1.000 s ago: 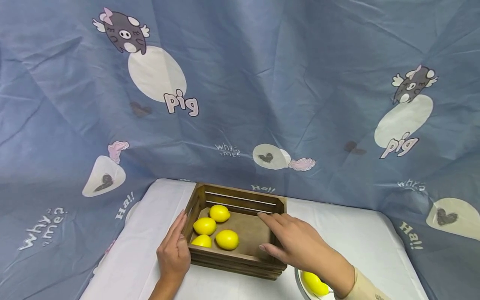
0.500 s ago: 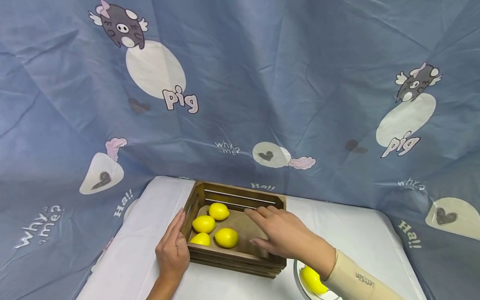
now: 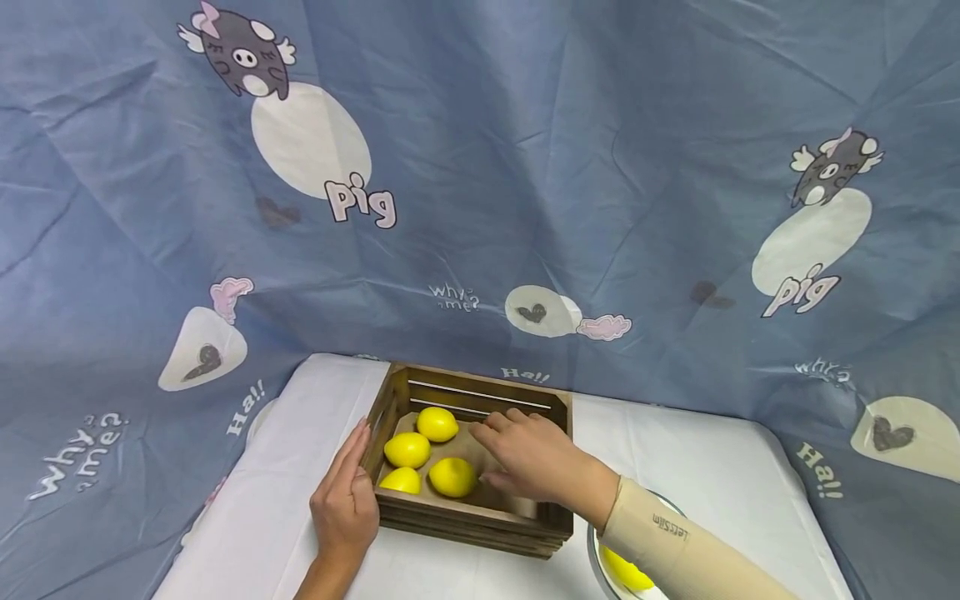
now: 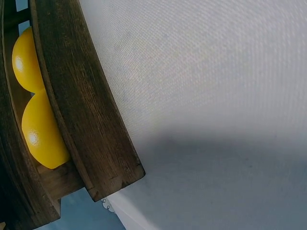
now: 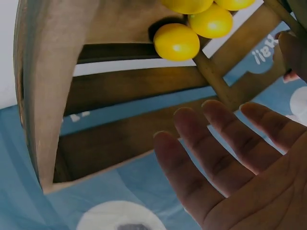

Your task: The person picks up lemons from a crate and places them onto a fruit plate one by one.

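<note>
A brown slatted wooden crate (image 3: 472,521) stands on the white table, with several yellow lemons (image 3: 452,477) lying in its left half. Against the crate's left wall rests my left hand (image 3: 345,504), its fingers straight along the outside. My right hand (image 3: 534,457) reaches over the right wall into the crate, just right of the nearest lemon. In the right wrist view, the palm and spread fingers of my right hand (image 5: 235,158) hold nothing. Through a slat gap, the left wrist view shows two lemons (image 4: 41,129); my left hand is out of that view.
At the lower right, a round clear-rimmed dish (image 3: 596,562) holds another lemon (image 3: 626,573), partly hidden by my right sleeve (image 3: 667,533). A blue cloth (image 3: 480,208) with pig prints hangs behind the white table (image 3: 720,467).
My right hand has moved left inside the crate, from near its right wall toward the lemons. The sleeve now covers more of the dish. My left hand stays at the crate's left wall.
</note>
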A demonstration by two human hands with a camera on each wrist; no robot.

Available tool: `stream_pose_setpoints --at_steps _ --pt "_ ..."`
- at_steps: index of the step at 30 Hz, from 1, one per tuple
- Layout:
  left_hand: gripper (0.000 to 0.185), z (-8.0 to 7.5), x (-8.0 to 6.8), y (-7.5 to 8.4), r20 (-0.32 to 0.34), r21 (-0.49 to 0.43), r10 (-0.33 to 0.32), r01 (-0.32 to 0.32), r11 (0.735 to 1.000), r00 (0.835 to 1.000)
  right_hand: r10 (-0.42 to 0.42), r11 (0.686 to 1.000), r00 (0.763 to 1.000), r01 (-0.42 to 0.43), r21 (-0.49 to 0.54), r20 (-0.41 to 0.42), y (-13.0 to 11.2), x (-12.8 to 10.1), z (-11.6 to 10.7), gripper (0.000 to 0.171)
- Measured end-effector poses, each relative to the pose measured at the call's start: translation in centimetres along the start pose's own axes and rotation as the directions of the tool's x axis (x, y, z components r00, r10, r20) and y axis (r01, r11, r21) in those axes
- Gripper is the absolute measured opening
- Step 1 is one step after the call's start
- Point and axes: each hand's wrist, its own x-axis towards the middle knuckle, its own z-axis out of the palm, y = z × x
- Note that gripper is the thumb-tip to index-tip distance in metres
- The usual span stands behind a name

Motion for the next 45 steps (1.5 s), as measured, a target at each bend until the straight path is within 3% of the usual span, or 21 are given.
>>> stream_pose_setpoints --at_steps 15,25,33,45 --pt "0.052 0.0 0.2 -0.3 -0.014 0.002 0.011 -0.011 1.0 1.0 0.044 0.991 0.982 -0.066 0.117 0.183 -0.2 3.0 1.5 0.074" --pt "0.052 0.1 0.3 -0.1 -0.003 0.004 0.01 -0.01 1.0 1.0 0.039 0.981 0.974 -0.08 0.179 0.222 -0.1 4.3 2.4 0.069" --pt "0.051 0.0 0.0 -0.2 0.016 0.001 -0.009 0.009 1.0 1.0 0.013 0.977 0.971 -0.063 0.205 0.237 -0.5 4.9 4.0 0.049" --pt "0.051 0.0 -0.3 -0.1 0.007 0.01 -0.021 0.021 1.0 1.0 -0.002 0.97 0.956 -0.069 0.233 0.293 -0.9 6.0 5.1 0.051"
